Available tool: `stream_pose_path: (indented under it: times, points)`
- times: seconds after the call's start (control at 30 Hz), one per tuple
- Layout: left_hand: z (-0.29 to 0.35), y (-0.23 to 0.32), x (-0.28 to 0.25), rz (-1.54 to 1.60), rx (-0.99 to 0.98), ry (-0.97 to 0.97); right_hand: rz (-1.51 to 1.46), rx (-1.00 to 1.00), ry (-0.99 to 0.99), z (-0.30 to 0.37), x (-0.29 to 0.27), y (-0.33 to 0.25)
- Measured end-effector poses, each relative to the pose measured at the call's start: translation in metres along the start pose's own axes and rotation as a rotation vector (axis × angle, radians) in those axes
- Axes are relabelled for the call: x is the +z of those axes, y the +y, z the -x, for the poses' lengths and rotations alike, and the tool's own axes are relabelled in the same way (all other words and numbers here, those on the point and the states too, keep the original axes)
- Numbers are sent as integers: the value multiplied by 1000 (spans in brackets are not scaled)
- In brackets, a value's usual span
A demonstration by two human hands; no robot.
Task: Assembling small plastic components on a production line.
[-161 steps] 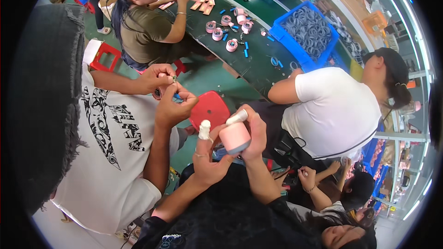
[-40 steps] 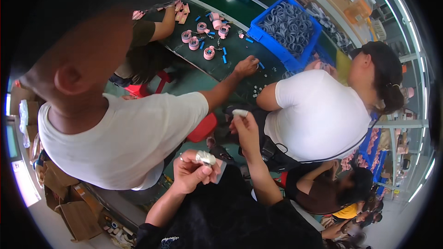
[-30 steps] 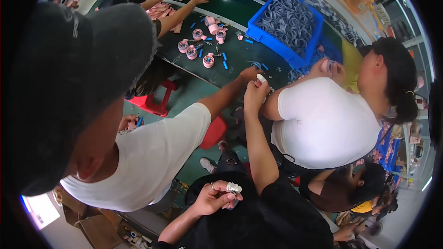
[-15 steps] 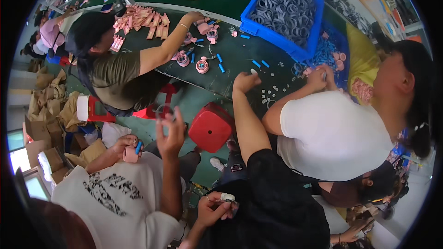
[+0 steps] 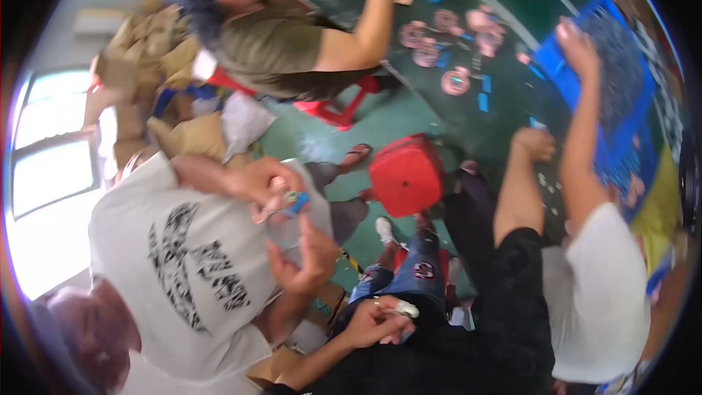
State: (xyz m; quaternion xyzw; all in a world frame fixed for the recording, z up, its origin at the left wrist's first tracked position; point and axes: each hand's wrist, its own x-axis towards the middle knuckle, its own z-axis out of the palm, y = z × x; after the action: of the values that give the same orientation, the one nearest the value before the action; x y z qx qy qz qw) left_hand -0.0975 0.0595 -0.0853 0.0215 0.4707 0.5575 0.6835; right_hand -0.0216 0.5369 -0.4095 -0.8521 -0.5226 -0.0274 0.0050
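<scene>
Low in front of my body, my left hand (image 5: 379,323) is closed in a pinch. White material (image 5: 406,310) shows at its fingertips, with something small and pinkish below; I cannot make out what is gripped. My right hand (image 5: 536,144) reaches out over the green bench (image 5: 461,121), its fingers curled and blurred. A blue and white patch (image 5: 537,123) lies right at its fingertips; whether the hand holds anything is hidden. Left of that hand, short blue cylinders (image 5: 483,102) lie on the bench near a round pink housing (image 5: 455,80).
A co-worker's arm (image 5: 581,95) extends past my right hand to a blue crate (image 5: 643,73) of grey rings. At left, a person in a white shirt (image 5: 183,263) handles a pink and blue piece. A red stool (image 5: 407,175) stands below the bench. Cartons (image 5: 121,84) line the left.
The view has swung, shifting the bench toward the upper right. The co-worker in white now reaches to the blue crate. The person at left has brought both hands together. My left hand keeps its pinch.
</scene>
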Motion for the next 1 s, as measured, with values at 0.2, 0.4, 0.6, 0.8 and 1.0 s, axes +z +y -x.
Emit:
stream_pose_path:
  times: [0.2,0.4,0.6,0.8,1.0]
  points:
    - [7,-10,3,34,90,-45,-184,-162,472,3,-24,4]
    - [34,-22,-12,18,144,2,-648,-140,151,9,-43,-34]
    - [47,-22,-6,146,207,-97,-1895,210,-178,19,-86,-15]
    - [74,-43,-24,-40,389,-100,-2344,217,-770,145,-223,45]
    - [100,-35,-28,-6,467,-35,-2113,-2,-1002,278,-352,160]
